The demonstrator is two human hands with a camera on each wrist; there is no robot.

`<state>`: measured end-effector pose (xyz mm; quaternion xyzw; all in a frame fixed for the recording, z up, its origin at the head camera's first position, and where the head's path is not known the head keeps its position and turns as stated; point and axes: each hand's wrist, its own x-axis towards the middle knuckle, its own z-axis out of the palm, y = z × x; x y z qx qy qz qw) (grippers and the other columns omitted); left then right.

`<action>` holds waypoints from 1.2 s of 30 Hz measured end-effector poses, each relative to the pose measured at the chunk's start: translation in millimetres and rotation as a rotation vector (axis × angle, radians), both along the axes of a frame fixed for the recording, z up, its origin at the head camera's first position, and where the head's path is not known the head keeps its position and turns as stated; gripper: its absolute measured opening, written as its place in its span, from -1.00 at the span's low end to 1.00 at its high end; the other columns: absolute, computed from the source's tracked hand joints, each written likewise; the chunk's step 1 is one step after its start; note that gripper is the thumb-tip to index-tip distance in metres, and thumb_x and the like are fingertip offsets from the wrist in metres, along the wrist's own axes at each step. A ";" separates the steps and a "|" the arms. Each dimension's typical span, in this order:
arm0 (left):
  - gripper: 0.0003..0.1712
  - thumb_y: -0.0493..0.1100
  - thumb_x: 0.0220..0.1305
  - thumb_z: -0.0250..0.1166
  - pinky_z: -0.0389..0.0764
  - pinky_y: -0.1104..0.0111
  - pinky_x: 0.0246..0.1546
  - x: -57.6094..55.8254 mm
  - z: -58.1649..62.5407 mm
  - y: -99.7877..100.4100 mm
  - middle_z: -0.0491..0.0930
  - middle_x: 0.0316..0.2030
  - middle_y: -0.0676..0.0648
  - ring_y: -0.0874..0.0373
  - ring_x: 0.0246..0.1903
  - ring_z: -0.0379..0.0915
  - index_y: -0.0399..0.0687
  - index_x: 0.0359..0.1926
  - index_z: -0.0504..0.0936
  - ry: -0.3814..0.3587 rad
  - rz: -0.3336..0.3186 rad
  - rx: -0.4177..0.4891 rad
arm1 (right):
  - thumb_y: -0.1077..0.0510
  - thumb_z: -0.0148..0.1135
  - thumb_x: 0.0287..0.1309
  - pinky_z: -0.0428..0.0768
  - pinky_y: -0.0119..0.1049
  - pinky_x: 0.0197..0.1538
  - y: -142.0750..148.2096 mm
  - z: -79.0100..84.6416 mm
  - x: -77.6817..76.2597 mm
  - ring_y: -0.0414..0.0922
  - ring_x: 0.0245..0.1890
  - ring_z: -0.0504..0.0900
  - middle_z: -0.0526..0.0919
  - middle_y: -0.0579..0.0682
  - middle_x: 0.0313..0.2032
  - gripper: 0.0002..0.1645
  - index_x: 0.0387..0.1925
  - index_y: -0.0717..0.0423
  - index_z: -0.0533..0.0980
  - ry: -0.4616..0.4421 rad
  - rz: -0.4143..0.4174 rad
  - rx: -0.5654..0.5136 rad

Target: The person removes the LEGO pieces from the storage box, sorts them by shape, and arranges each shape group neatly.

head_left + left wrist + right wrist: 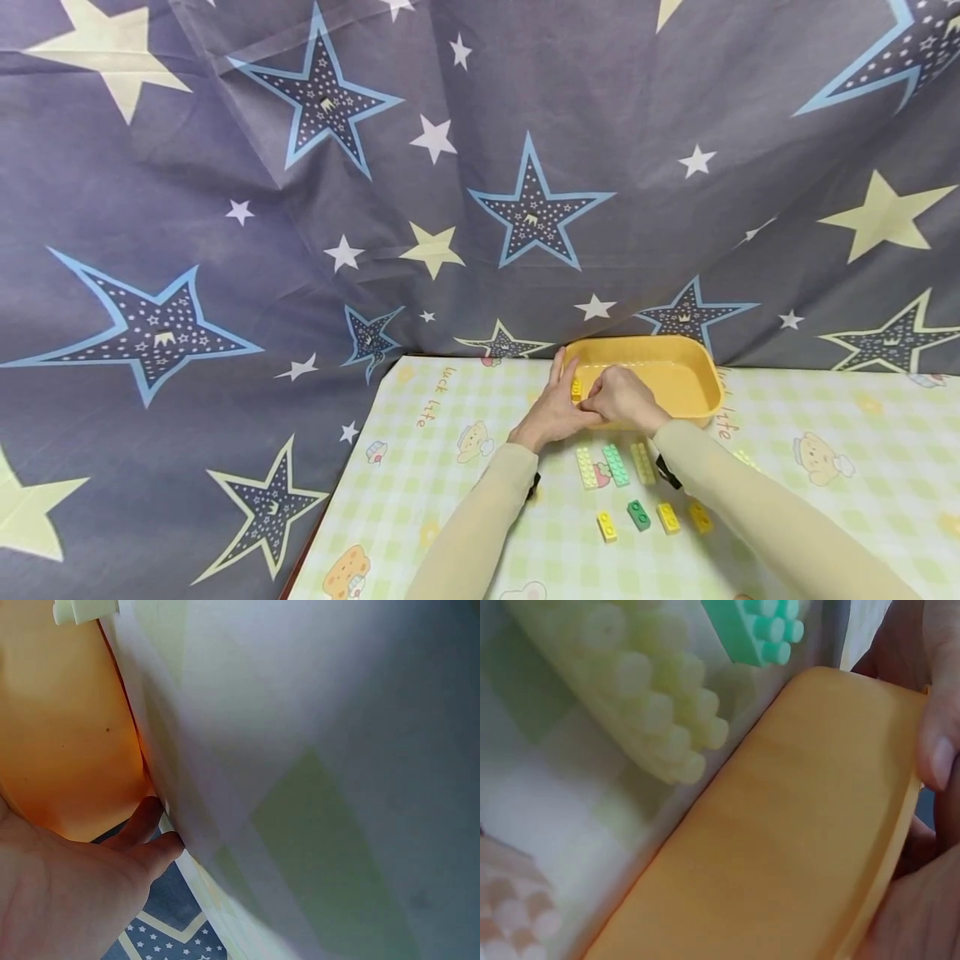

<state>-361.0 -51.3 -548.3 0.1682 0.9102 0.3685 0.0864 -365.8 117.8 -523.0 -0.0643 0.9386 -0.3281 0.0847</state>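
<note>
An orange-yellow plastic tub (686,379) stands at the table's back edge. My left hand (555,411) holds its front left corner, with the fingers along the left side and the thumb (939,746) over the front rim. In the left wrist view, two fingertips (159,851) reach down to the cloth beside the tub. My right hand (621,395) is over the tub's near left part, fingers bent, close to the left thumb. What its fingertips hold is hidden, so I cannot tell. A small yellow brick (576,389) shows beside the left fingers.
In front of the tub lie pale yellow (587,468), mint (616,465) and dull yellow (642,463) long bricks. Nearer are small bricks, green (639,515) and yellow (668,518) among them. A pinkish studded brick (514,907) shows low in the right wrist view. A star-patterned curtain (420,167) hangs behind.
</note>
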 end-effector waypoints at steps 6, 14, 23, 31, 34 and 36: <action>0.40 0.24 0.18 0.62 0.54 0.04 0.53 0.7 0.2 0.3 -0.44 0.82 0.13 -0.16 0.66 0.25 0.19 0.81 -0.08 -0.005 0.003 0.000 | -0.10 0.55 0.14 0.29 -0.38 -0.63 3.1 -44.5 -38.4 -0.26 -0.75 0.37 0.51 -0.23 -0.80 -0.50 -0.81 -0.10 0.59 -0.113 0.015 0.035; 0.47 0.38 0.13 0.63 0.57 0.02 0.50 2.9 0.1 1.1 -0.49 0.80 0.19 -0.18 0.65 0.26 0.30 0.81 -0.13 -0.019 0.006 0.002 | 0.14 0.46 0.12 0.22 -0.39 -0.61 -4.6 -8.6 -16.6 -0.27 -0.76 0.27 0.38 -0.20 -0.82 -0.52 -0.83 -0.05 0.48 -0.176 -0.014 -0.021; 0.49 0.40 0.10 0.63 0.57 -0.01 0.50 3.3 3.3 0.2 -0.49 0.81 0.18 -0.22 0.66 0.23 0.35 0.81 -0.14 -0.013 0.012 -0.011 | 0.04 0.52 0.08 0.20 -0.39 -0.63 5.2 -51.8 -46.8 -0.29 -0.77 0.21 0.33 -0.25 -0.82 -0.45 -0.85 -0.14 0.40 -0.195 0.001 0.010; 0.46 0.38 0.12 0.63 0.54 -0.01 0.53 3.4 1.0 0.0 -0.47 0.81 0.18 -0.19 0.66 0.25 0.34 0.81 -0.11 -0.018 0.018 0.009 | 0.06 0.50 0.09 0.34 -0.34 -0.61 12.6 -38.5 -34.4 -0.21 -0.71 0.43 0.60 -0.17 -0.74 -0.68 -0.72 -0.04 0.66 -0.110 0.065 -0.020; 0.43 0.38 0.16 0.61 0.53 -0.03 0.53 3.4 1.4 -0.1 -0.47 0.81 0.18 -0.19 0.66 0.24 0.29 0.81 -0.10 -0.021 0.014 0.011 | 0.15 0.48 0.10 0.49 -0.32 -0.51 15.5 -20.8 -21.7 -0.12 -0.54 0.59 0.78 -0.08 -0.56 -0.83 -0.57 0.04 0.78 -0.082 0.101 -0.028; 0.43 0.39 0.18 0.60 0.53 -0.03 0.53 3.3 1.8 -0.4 -0.48 0.81 0.18 -0.19 0.66 0.25 0.26 0.81 -0.10 -0.020 0.011 0.007 | 0.19 0.48 0.10 0.55 -0.32 -0.42 15.1 -5.5 -12.3 -0.09 -0.42 0.65 0.84 -0.01 -0.43 -0.89 -0.48 0.11 0.81 -0.083 0.102 -0.028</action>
